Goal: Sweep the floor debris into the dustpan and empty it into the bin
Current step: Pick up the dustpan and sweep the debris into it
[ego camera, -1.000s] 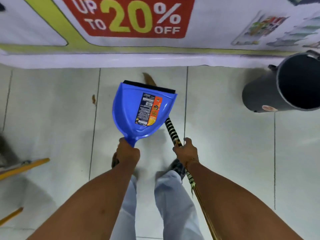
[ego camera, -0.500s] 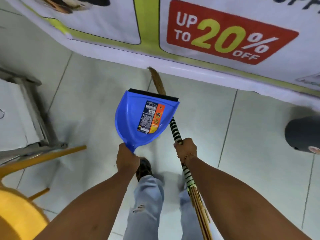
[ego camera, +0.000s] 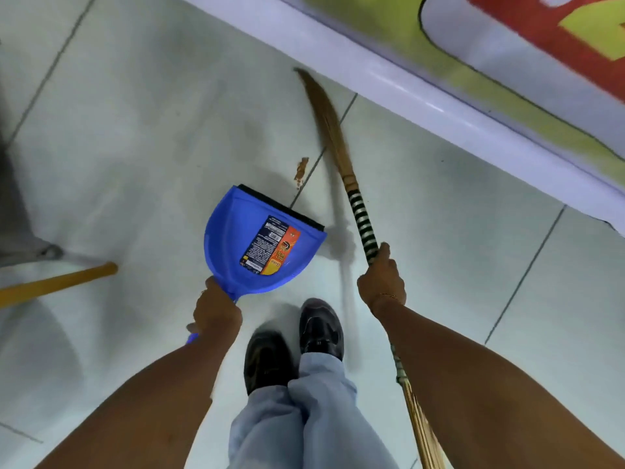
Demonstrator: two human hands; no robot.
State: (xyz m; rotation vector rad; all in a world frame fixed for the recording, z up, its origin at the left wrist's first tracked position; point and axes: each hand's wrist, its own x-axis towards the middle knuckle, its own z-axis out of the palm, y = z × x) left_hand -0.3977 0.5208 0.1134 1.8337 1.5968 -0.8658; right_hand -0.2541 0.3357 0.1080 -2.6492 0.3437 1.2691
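Note:
A blue dustpan (ego camera: pixel 233 245) with a black rubber lip and an orange label hangs low over the pale floor tiles, its lip pointing away from me; my left hand (ego camera: pixel 216 311) is shut on its handle. My right hand (ego camera: pixel 382 282) grips the black-and-white banded handle of a straw broom (ego camera: pixel 328 120), whose bristles curve up toward the wall. A small piece of brown debris (ego camera: pixel 300 168) lies on the tile just beyond the dustpan's lip, left of the broom bristles. The bin is out of view.
A printed banner (ego camera: pixel 507 69) runs along the base of the wall at the upper right. A yellow wooden stick (ego camera: pixel 57 282) and a grey metal frame (ego camera: pixel 30 245) sit at the left. My two dark shoes (ego camera: pixel 294 343) stand just behind the dustpan.
The view has swung left and down, so the dark bin has left the frame. The broom has moved out to the right of the dustpan, and the brown debris now shows in front of the lip.

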